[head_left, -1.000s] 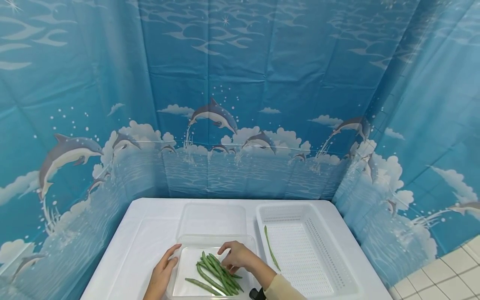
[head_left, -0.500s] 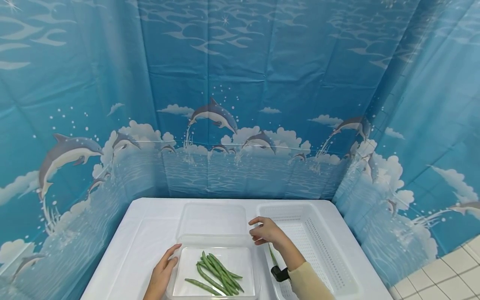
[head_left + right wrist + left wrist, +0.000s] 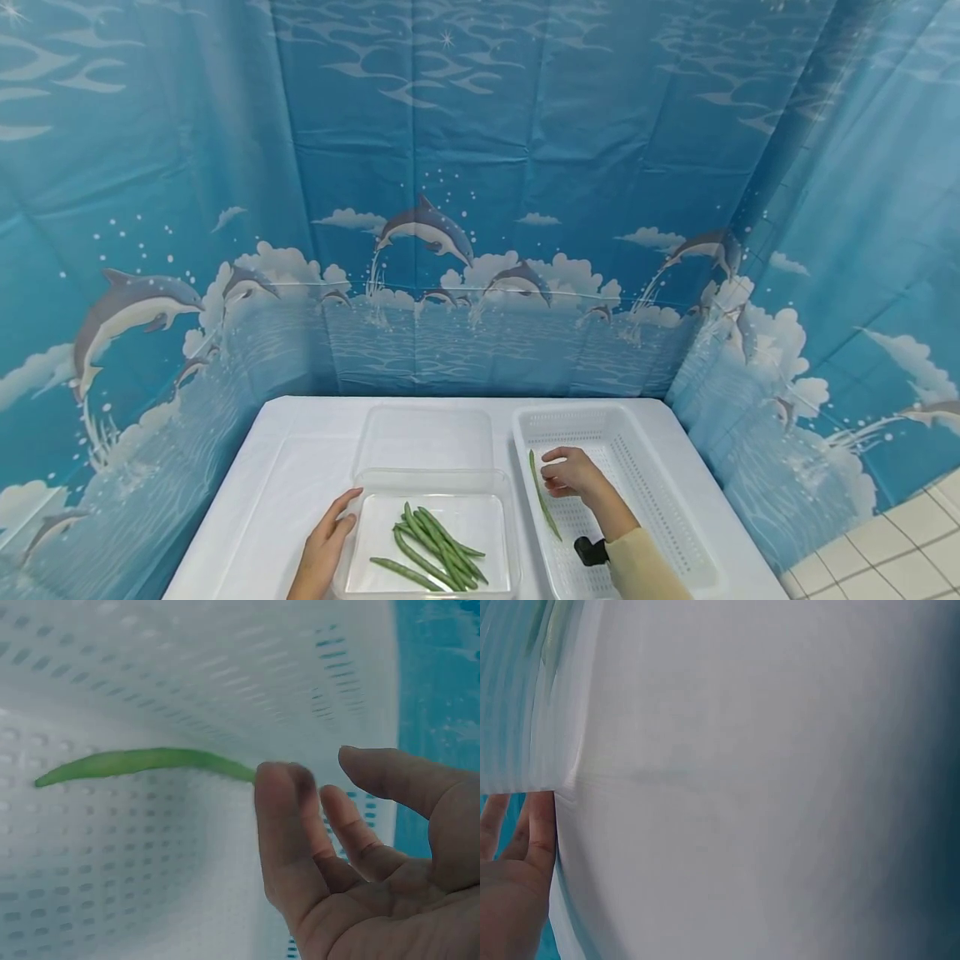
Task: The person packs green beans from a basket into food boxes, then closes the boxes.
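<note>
My left hand [image 3: 326, 542] rests with extended fingers against the left side of a clear plastic container [image 3: 491, 575]. Several green beans [image 3: 442, 546] lie in a loose pile inside it. The left wrist view catches part of the same hand [image 3: 517, 877] below the container's ribbed wall [image 3: 525, 735]. Over the white perforated basket [image 3: 615, 550], my right hand [image 3: 579, 479] has its fingers loosely bent, holding nothing. A single green bean [image 3: 543, 500] lies along the basket's left side. In the right wrist view the fingertips overlap one end of that bean [image 3: 142, 760], with thumb and fingers apart.
A flat clear lid [image 3: 427, 437] lies on the white table [image 3: 285, 467] behind the container. A blue dolphin-print curtain [image 3: 480, 350] hangs around the back and sides. A black wrist-worn device [image 3: 590, 551] sits by the right sleeve.
My right hand has withdrawn from the bean pile, passed over the container's right edge and moved over the basket, without a bean. The left hand and the beans have stayed put.
</note>
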### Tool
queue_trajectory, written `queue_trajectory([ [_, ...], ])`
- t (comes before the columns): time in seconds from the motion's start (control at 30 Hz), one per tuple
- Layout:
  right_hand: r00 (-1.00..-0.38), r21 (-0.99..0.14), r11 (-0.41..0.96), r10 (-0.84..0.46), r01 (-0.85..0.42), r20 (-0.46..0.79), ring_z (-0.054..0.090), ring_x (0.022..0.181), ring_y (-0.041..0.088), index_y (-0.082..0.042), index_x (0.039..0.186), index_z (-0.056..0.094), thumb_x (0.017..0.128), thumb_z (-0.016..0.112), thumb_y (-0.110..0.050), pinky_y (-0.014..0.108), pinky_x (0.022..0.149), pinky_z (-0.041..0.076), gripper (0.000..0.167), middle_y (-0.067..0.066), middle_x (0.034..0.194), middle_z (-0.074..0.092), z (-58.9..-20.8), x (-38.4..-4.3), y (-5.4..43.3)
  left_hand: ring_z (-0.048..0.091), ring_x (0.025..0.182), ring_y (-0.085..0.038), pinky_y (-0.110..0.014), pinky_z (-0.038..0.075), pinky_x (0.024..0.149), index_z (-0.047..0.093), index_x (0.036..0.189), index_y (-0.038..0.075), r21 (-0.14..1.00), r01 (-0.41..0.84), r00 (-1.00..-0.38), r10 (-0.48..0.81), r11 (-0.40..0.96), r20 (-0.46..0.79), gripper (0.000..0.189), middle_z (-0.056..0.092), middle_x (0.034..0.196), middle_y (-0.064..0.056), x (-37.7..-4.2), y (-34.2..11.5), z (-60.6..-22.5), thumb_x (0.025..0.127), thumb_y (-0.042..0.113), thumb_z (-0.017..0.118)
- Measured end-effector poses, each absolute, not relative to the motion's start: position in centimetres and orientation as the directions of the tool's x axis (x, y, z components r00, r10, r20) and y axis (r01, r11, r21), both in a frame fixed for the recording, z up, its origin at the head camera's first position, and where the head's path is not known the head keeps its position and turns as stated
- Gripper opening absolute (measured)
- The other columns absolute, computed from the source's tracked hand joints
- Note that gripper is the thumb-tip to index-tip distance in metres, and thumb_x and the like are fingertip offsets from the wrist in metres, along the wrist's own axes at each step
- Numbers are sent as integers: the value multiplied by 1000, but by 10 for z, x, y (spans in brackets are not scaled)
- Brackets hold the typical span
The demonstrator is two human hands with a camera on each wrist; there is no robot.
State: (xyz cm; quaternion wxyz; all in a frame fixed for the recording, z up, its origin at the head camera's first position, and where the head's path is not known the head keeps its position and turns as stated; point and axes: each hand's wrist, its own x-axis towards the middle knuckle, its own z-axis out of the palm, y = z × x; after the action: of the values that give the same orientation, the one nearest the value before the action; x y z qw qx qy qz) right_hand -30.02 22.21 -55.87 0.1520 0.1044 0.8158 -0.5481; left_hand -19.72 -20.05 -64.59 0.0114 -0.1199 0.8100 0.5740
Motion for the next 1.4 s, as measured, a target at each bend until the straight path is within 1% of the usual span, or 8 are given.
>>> queue_trajectory([
  [0.13, -917, -829, 421, 16, 368, -399, 74, 77, 22, 12, 122, 63, 93, 70, 0, 40, 76, 69, 32, 19, 94, 76, -571, -302, 227, 47, 148, -53, -73, 48, 113, 52, 156, 26, 927, -207, -970, -186, 312, -154, 45, 38, 169, -23, -197, -200, -646, 113, 33, 46],
  [0.2, -909, -811, 446, 13, 377, -416, 75, 79, 24, 12, 119, 64, 93, 70, -1, 40, 77, 69, 30, 20, 95, 75, -576, -302, 228, 46, 148, -53, -73, 47, 114, 52, 156, 26, 926, -207, -970, -186, 315, -154, 45, 38, 169, -23, -197, -200, -647, 113, 33, 46],
  [0.43, -896, -798, 464, -21, 384, -444, 77, 77, 25, 14, 114, 67, 92, 71, 1, 39, 76, 69, 26, 21, 91, 77, -586, -298, 227, 50, 146, -52, -71, 51, 110, 52, 156, 26, 924, -215, -970, -183, 317, -163, 45, 39, 169, -23, -198, -200, -647, 112, 35, 45],
  [0.67, -895, -810, 439, -31, 389, -446, 74, 69, 17, 10, 108, 73, 93, 70, -1, 34, 69, 68, 19, 8, 76, 75, -593, -300, 221, 54, 144, -50, -69, 54, 109, 52, 156, 27, 930, -201, -972, -180, 308, -150, 45, 40, 169, -20, -198, -200, -646, 113, 34, 45],
  [0.8, -890, -808, 433, -27, 400, -456, 73, 68, 16, 8, 105, 74, 93, 71, -2, 36, 68, 68, 16, 5, 75, 74, -593, -299, 216, 53, 144, -50, -69, 53, 109, 52, 156, 25, 929, -195, -972, -187, 314, -141, 45, 40, 169, -20, -197, -200, -645, 112, 33, 46],
  [1.1, -889, -782, 479, -8, 398, -458, 71, 71, 17, 5, 109, 74, 92, 74, -3, 43, 71, 68, 18, 4, 75, 73, -597, -302, 207, 56, 142, -49, -70, 51, 110, 52, 156, 25, 925, -198, -972, -188, 323, -143, 45, 45, 167, -20, -198, -201, -645, 112, 33, 45],
  [1.27, -891, -798, 456, -25, 394, -454, 71, 63, 14, 7, 110, 72, 90, 76, 1, 35, 66, 68, 21, 9, 76, 75, -603, -302, 206, 55, 144, -49, -72, 48, 113, 52, 156, 26, 923, -208, -970, -192, 323, -152, 45, 45, 167, -19, -199, -201, -646, 112, 34, 45],
  [1.4, -886, -809, 434, -50, 397, -462, 69, 61, 13, 7, 114, 69, 90, 75, 2, 28, 61, 66, 25, 9, 77, 74, -602, -301, 207, 56, 143, -49, -71, 49, 112, 52, 155, 26, 924, -210, -969, -190, 321, -155, 45, 44, 167, -20, -200, -201, -648, 112, 34, 45],
])
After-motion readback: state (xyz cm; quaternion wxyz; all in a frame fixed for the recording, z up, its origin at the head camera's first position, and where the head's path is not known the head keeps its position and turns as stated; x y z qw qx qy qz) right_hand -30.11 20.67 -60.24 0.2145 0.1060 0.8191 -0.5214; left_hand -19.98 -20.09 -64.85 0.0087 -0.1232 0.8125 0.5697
